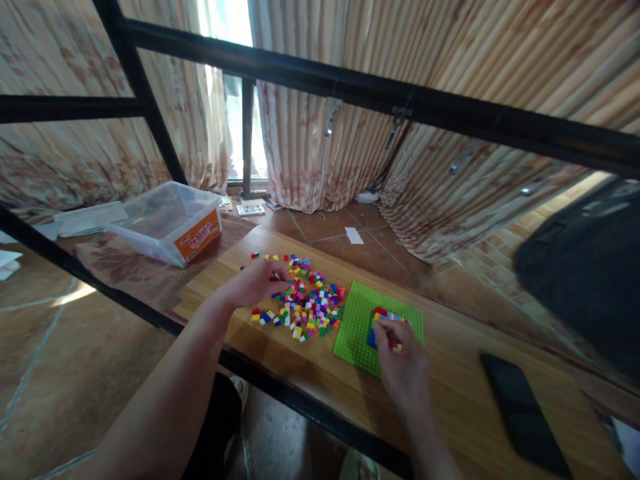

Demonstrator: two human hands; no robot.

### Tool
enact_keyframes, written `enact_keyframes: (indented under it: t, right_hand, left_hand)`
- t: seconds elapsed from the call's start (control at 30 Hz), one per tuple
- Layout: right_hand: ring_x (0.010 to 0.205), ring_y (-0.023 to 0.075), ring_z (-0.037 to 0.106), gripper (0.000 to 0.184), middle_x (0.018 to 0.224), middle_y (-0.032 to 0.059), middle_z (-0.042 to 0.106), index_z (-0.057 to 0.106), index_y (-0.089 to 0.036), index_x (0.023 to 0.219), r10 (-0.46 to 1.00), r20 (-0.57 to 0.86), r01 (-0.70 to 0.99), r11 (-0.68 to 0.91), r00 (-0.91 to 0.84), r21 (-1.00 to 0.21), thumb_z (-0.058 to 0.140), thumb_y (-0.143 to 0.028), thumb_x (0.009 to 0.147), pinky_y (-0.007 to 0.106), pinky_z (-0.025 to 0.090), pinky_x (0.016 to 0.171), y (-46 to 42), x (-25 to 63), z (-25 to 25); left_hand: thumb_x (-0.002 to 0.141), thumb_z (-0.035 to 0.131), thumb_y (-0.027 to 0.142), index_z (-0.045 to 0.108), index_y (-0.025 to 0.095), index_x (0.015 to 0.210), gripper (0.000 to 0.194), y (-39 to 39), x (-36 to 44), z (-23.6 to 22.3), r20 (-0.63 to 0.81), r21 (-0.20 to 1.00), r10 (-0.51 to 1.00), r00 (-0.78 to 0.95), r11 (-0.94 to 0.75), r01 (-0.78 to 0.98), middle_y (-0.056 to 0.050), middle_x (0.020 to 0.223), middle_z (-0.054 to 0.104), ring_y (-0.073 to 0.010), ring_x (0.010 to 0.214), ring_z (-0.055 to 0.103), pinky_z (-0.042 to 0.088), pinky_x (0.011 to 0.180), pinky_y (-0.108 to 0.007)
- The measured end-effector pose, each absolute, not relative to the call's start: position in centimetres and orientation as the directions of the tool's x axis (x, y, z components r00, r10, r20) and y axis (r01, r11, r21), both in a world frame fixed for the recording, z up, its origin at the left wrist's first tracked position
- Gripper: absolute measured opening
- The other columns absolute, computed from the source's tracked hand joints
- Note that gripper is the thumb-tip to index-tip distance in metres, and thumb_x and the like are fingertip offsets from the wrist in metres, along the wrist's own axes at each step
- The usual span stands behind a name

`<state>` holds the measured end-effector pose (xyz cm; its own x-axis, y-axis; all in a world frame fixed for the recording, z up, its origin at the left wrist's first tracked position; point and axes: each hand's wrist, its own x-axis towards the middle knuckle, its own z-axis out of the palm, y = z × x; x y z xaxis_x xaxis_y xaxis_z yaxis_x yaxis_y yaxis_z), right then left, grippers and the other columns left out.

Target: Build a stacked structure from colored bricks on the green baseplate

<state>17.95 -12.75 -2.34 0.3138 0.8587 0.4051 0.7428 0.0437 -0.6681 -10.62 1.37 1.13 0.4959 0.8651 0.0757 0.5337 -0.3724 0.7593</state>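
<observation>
A heap of small multicoloured toy bricks (315,307) is spread over the wooden board. At its left edge, my left hand (257,283) has its fingertips bent in among the bricks; what lies between them is too small to make out. To the right of the heap lies a green studded baseplate (356,327). On it sits a low build of red, yellow, blue and pale bricks (381,312), partly covered by my right hand (404,353). The fingers of that hand are closed, thumb and forefinger together at the build, and hide whatever they pinch.
A black phone (523,413) lies on the right of the wooden board (455,373). Beyond the board's left end stands a clear plastic box (160,223) with an orange label. Black metal bars (320,70) cross in front, with curtains (300,133) behind.
</observation>
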Motion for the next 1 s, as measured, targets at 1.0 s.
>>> enact_keyframes:
  t: [1.0]
  right_hand:
    - [0.076,0.0195,0.068,0.024,0.084,0.0041,0.074,0.071,-0.019,0.093,0.932,0.122,0.167,0.068,0.34,-0.984,0.059,-0.037,0.083,0.033,0.054,0.073,-10.1,11.6,-3.1]
  left_hand:
    - [0.081,0.054,0.028,0.049,0.019,0.07,0.016,-3.6,-0.1,-0.4,-0.183,0.975,0.877,0.445,0.103,0.199,0.005,0.055,0.054,-0.0094,0.049,0.051,0.04,0.048,-0.021]
